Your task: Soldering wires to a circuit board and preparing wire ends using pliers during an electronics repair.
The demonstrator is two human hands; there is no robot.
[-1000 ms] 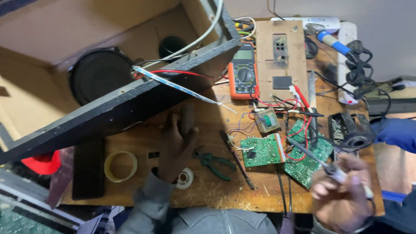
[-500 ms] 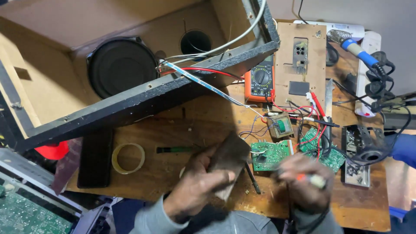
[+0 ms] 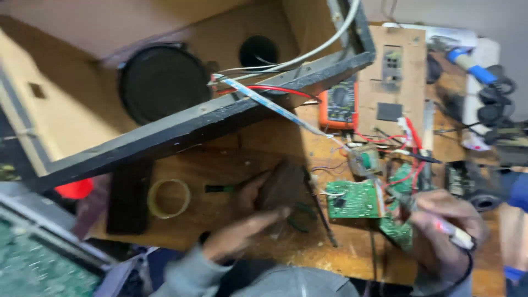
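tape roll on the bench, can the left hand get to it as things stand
Probably yes. The tape roll lies flat on bare wood with nothing between it and the left hand, but that hand already grips a dark block.

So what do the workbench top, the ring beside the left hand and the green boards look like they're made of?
Workbench top: bare wood or fibreboard, matt brown, scuffed and stained. Ring: probably a roll of translucent yellowish tape, slightly glossy; blur leaves it open. Green boards: printed circuit board, green coated laminate with small mounted parts and wires running to them.
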